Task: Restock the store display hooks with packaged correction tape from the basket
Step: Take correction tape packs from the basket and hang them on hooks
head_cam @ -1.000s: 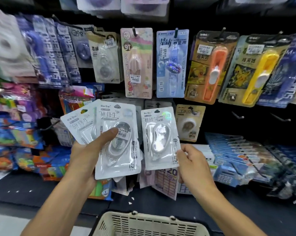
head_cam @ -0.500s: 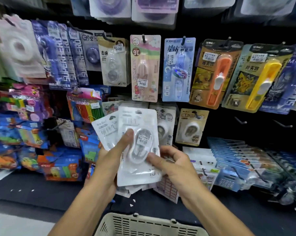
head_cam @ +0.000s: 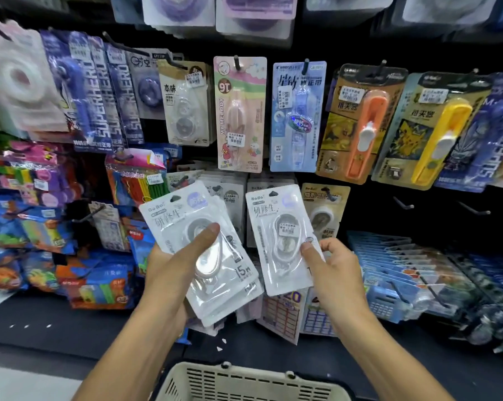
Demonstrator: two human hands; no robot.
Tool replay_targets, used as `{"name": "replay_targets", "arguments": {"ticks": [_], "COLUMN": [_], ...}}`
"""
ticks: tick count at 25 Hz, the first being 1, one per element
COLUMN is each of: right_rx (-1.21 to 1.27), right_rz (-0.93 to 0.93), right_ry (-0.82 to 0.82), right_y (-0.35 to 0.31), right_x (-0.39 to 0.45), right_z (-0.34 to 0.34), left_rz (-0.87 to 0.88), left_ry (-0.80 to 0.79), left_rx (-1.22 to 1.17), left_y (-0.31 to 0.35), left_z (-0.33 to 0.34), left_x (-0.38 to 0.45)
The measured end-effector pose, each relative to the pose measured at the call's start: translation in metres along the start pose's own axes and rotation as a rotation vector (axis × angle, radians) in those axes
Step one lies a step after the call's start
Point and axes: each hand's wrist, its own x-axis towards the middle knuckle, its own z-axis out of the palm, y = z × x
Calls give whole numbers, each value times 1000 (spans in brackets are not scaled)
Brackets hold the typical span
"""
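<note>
My left hand (head_cam: 172, 273) grips a small stack of white correction tape packs (head_cam: 198, 250), thumb pressed across the top pack's clear blister. My right hand (head_cam: 334, 270) pinches a single white correction tape pack (head_cam: 279, 235) by its lower right side, held upright just right of the stack. Behind both packs, more of the same white packs (head_cam: 230, 195) hang on a hook in the middle row. The beige basket (head_cam: 244, 380) shows its slotted rim at the bottom; its inside is out of view.
The black display wall carries hanging packs: a pink one (head_cam: 240, 111), a blue one (head_cam: 298, 117), orange (head_cam: 360, 123) and yellow (head_cam: 429, 128) ones. Two bare hooks (head_cam: 403, 204) stick out at the right. Colourful goods crowd the left shelves, calculators (head_cam: 389, 302) the right.
My right hand drew one pack off the stack and moved it to the right, apart from the stack. The left hand kept holding the rest, now tilted left.
</note>
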Motion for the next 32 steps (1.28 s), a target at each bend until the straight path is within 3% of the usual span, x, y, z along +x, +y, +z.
{"name": "replay_targets", "arguments": {"ticks": [6,9,11,13,16,18,25,32], "right_rx": [44,127,257,221,144,136,501,237], "right_rz": [-24,-38,19,45,-28,-80,73,81], "right_ry": [82,29,-60,-163,-405,-473,-340,-55], "right_y": [-4,-7,-6,-4,-7,-8,-16,-6], "right_x": [2,-2,-4,-6,-15,-27,-19,-13], "right_z": [2,3,5,3,10,26,22,8], "left_rz": [-7,-2,9,9,-30,-75,-153,31], "left_ry": [-40,-22,-8,-3,-29,-91,-242,46], "left_rx": [25,50,57,60,83,99,97,151], "left_y": [3,2,2,2,-3,-9,-6,0], "left_z": [-1,-1,-1,-3,1,7,-1,-5], "left_x": [-1,-1,-1,1,0,-4,0,9]}}
